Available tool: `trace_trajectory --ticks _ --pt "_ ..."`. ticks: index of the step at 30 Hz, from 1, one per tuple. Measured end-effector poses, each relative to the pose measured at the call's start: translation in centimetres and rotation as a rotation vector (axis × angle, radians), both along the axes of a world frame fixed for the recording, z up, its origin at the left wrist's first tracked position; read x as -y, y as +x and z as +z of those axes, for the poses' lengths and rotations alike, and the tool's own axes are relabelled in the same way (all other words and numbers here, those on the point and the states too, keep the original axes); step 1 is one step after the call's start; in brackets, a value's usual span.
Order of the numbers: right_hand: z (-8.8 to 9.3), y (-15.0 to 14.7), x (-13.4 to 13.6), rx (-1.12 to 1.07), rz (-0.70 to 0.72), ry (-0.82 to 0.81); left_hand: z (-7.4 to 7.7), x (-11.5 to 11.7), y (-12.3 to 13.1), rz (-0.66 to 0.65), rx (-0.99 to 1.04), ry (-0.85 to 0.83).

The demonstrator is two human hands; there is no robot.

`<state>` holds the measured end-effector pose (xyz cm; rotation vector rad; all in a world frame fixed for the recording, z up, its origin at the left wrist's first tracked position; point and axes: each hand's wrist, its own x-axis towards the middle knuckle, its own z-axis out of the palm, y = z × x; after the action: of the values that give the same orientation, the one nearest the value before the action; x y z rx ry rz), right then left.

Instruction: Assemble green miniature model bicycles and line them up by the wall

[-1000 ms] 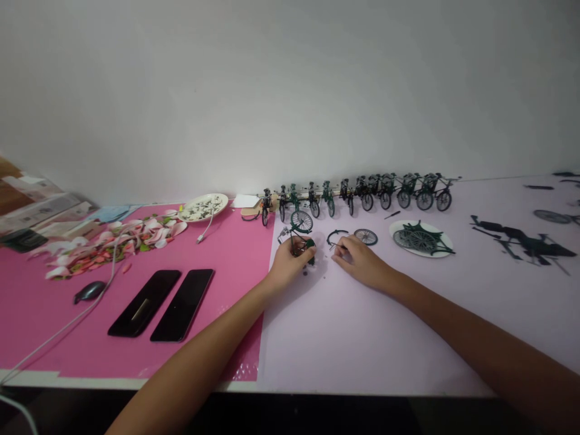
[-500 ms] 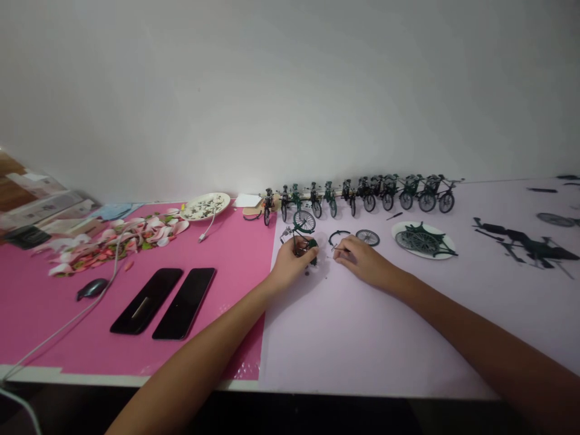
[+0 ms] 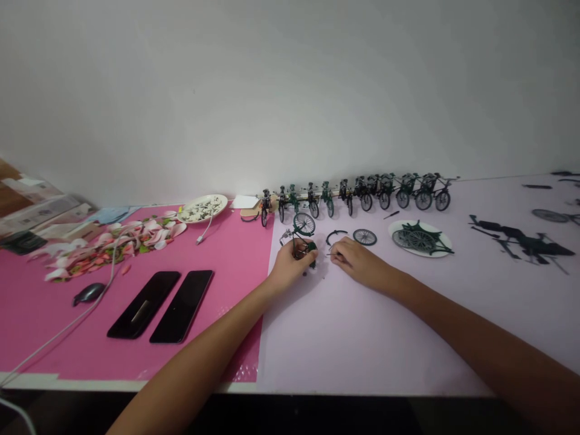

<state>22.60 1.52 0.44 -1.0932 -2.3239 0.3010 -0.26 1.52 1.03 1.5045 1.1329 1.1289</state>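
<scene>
On the lilac mat point(image 3: 362, 344), just right of its seam with the pink mat point(image 3: 45, 320), stands one part-built model bicycle point(image 3: 302, 240), upright.

Left hand point(image 3: 287, 266): curled round the lower frame with fingers closed on it. Its grip is as it was a second ago.

Right hand point(image 3: 360, 261): fingers bent, thumb and forefinger pinched on a thin metal piece point(image 3: 332, 254) too small to identify.

Change: the right hand has drawn leftward, so the gap to the bicycle is narrower than a second ago. The piece's tip lies just beside the left fingers, and contact cannot be told.

Loose parts just beyond the hands:
- one curved mudguard point(image 3: 336, 233)
- one spoked wheel point(image 3: 365, 237)

Back edge, against the wall:
- a row of finished bicycles point(image 3: 362, 194), roughly ten; they overlap, so the exact count is uncertain
- one small screwdriver point(image 3: 392, 214), lying before them

To the right:
- one white plate point(image 3: 446, 241) bearing green frames, number unclear
- a scatter of dark parts point(image 3: 521, 241), well apart from the hands

Pink mat:
- two phones point(image 3: 163, 305), side by side and face up
- one mouse point(image 3: 89, 293)
- one long white cable point(image 3: 67, 323), running to the near-left edge
- one heap of pink and white scraps point(image 3: 109, 244)
- one dish point(image 3: 220, 199) of small parts

Open room: bare lilac surface runs from the hands to the near table edge, crossed only by the two forearms. A wide bare stretch also lies between the white plate and the dark parts.
</scene>
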Motion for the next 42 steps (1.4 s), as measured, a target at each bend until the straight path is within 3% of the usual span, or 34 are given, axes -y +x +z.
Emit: trace_trajectory --ticks 9,17,24,42 --pt "0.0 -0.3 0.3 -0.078 -0.032 -0.088 0.1 0.3 0.1 -0.052 -0.046 0.001" --pt "0.2 -1.3 0.7 -0.299 -0.046 0.062 0.5 1.5 0.8 -0.079 -0.106 0.054" --pt "0.3 -2.0 1.3 -0.385 0.054 0.082 0.9 2.1 1.1 -0.113 -0.142 0.094" --pt "0.3 -2.3 1.6 -0.422 0.078 0.043 1.1 2.2 1.3 -0.154 -0.129 0.078"
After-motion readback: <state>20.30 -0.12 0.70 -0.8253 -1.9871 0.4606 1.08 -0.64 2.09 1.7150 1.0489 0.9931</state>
